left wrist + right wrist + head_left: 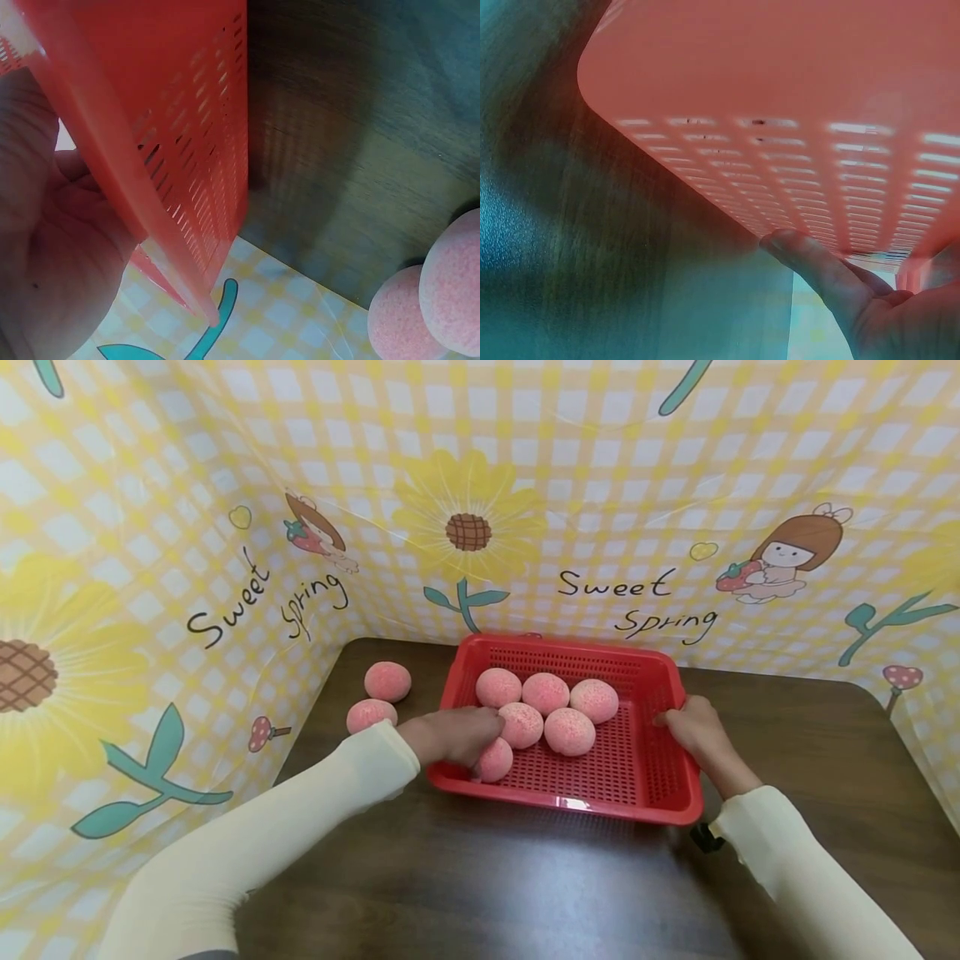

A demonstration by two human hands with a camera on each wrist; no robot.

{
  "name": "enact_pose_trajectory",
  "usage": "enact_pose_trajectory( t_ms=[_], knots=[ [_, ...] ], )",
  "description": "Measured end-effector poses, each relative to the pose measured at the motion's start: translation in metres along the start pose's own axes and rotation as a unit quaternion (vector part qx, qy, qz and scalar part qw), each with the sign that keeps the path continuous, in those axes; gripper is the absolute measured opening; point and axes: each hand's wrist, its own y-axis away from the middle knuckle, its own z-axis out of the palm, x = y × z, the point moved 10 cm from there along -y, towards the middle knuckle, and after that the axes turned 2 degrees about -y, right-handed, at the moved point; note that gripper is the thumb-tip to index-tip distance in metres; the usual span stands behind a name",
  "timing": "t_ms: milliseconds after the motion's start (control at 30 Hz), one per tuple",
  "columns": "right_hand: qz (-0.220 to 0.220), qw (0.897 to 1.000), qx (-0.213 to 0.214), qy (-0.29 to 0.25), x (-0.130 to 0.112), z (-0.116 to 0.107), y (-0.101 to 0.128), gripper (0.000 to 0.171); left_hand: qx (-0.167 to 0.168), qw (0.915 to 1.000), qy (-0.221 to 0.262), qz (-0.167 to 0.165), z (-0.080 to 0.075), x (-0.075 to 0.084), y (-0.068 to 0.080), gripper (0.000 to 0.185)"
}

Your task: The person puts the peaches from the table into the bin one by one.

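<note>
A red plastic basket (660, 793) stands on a dark wooden table (480, 877) and holds several pink speckled balls (569, 731). My left hand (456, 733) reaches over the basket's left rim. Its fingers curl over the top of one pink ball (495, 764) in the front left corner. In the left wrist view the basket wall (202, 150) runs past my palm (45, 247). My right hand (693, 727) grips the right rim, and its thumb (810, 262) presses the outer basket wall (795, 82).
Two more pink balls (387, 681) (370, 714) lie on the table left of the basket, also seen in the left wrist view (442, 307). A yellow checked cloth (480, 485) printed with flowers walls the table at the back and sides.
</note>
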Motion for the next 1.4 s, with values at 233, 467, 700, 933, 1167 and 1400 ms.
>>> enact_pose_trajectory(
  t_ms=[233,467,700,933,1167,1400],
  knots=[
    [-0.002,1.000,0.000,-0.002,0.001,0.001,0.000,0.051,-0.018,0.9993,0.012,-0.030,0.005,-0.004,-0.001,0.020],
    [-0.001,1.000,0.002,-0.002,0.001,0.000,0.000,0.051,-0.003,0.9993,0.008,-0.036,0.006,-0.005,-0.001,0.022],
    [0.000,1.000,-0.001,-0.003,0.000,0.001,0.002,0.052,0.005,0.9993,0.033,-0.017,0.006,-0.003,0.004,0.013],
    [0.000,1.000,-0.001,-0.001,0.000,0.001,0.002,0.052,0.001,0.9997,0.022,-0.014,0.003,0.001,0.009,0.013],
    [0.000,1.000,-0.006,-0.003,0.002,0.001,0.001,0.053,0.002,0.9999,0.003,-0.016,0.001,0.003,0.010,0.014],
    [-0.001,1.000,-0.003,-0.005,0.000,0.001,0.001,0.052,0.019,0.9997,0.011,0.010,-0.013,0.000,0.017,0.023]
  ],
)
